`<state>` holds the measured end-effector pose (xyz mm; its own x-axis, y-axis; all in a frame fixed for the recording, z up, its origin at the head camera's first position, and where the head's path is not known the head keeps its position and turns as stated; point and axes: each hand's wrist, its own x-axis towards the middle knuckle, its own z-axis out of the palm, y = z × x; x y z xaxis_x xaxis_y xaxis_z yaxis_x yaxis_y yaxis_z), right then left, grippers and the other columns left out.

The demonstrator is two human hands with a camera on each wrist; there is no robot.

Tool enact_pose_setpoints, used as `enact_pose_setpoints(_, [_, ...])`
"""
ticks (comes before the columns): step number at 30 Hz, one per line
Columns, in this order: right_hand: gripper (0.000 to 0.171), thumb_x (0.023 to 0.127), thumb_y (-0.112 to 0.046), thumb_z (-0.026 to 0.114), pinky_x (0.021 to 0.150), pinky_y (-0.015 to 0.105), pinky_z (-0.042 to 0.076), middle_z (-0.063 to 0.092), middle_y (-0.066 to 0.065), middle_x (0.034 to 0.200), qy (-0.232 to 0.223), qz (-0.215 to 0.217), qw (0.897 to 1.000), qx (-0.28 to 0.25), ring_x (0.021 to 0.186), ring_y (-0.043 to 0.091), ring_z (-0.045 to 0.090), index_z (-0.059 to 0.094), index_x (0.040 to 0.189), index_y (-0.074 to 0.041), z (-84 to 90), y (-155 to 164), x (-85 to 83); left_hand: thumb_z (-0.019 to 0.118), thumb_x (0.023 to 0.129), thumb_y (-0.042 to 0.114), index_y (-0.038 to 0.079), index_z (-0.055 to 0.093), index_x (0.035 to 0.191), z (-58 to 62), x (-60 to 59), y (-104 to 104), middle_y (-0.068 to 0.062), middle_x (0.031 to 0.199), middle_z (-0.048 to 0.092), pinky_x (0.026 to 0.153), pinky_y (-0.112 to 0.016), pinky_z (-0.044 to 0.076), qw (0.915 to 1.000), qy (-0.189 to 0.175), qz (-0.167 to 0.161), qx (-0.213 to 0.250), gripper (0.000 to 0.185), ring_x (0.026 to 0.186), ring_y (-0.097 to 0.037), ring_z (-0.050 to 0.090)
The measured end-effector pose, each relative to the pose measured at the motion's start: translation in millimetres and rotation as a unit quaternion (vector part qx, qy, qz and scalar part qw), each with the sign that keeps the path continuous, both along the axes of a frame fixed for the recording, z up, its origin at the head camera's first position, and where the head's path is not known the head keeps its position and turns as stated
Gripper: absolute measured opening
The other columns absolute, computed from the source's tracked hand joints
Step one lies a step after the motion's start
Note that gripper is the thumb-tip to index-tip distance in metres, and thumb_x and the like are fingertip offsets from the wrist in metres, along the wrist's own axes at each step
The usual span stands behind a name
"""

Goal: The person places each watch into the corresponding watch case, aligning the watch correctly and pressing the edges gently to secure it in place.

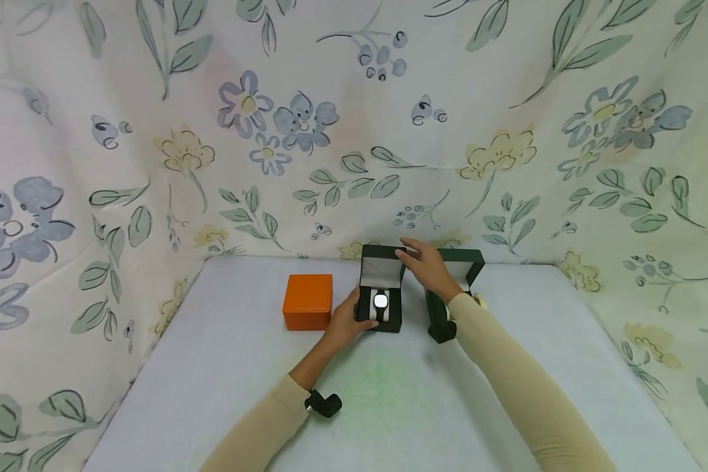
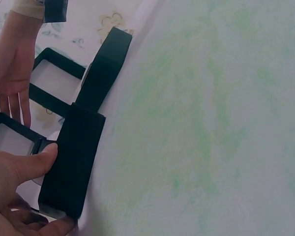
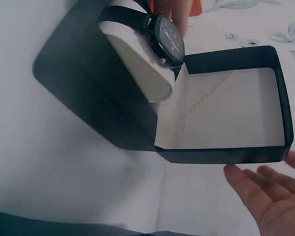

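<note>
A dark green watch box (image 1: 389,322) stands open at mid-table, its lid (image 1: 381,269) upright. A black watch (image 1: 380,301) lies on a pale cushion inside; the right wrist view shows the watch (image 3: 164,37) wrapped round that cushion (image 3: 137,69). My left hand (image 1: 354,314) grips the base from the left, thumb (image 2: 34,162) on its side wall (image 2: 71,162). My right hand (image 1: 413,255) reaches over the lid's top edge with straight fingers (image 3: 265,196), which lie just off the lid's rim (image 3: 226,155).
An orange closed box (image 1: 307,301) sits left of the watch box. A second open dark box (image 1: 442,321) stands to its right, under my right forearm. Floral cloth (image 1: 330,131) walls the pale table (image 1: 389,406) at the back and both sides.
</note>
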<state>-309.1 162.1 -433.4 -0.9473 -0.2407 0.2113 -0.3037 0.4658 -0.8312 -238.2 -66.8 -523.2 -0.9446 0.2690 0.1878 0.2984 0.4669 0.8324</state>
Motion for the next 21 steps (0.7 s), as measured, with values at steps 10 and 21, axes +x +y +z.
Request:
enact_pose_setpoints(10, [0.061, 0.105, -0.041, 0.055, 0.098, 0.048, 0.055, 0.039, 0.014, 0.159, -0.046, -0.004, 0.999, -0.007, 0.139, 0.039, 0.046, 0.043, 0.153, -0.004, -2.0, -5.4, -2.4, 0.081, 0.089, 0.019, -0.012, 0.023, 0.155, 0.7, 0.6, 1.0, -0.026, 0.160, 0.027, 0.118, -0.050, 0.032, 0.9997, -0.022, 0.004, -0.004, 0.093, 0.148, -0.038, 0.030])
enact_pose_setpoints(21, [0.052, 0.103, -0.043, 0.058, 0.087, 0.048, 0.059, 0.050, 0.019, 0.148, -0.052, -0.024, 0.998, 0.013, 0.128, 0.039, 0.056, 0.057, 0.139, -0.005, -1.5, -9.8, -4.5, 0.080, 0.090, 0.019, -0.011, 0.024, 0.155, 1.2, 0.8, 0.2, -0.026, 0.160, 0.029, 0.118, -0.051, 0.033, 0.9992, -0.038, 0.003, -0.004, 0.091, 0.147, -0.039, 0.031])
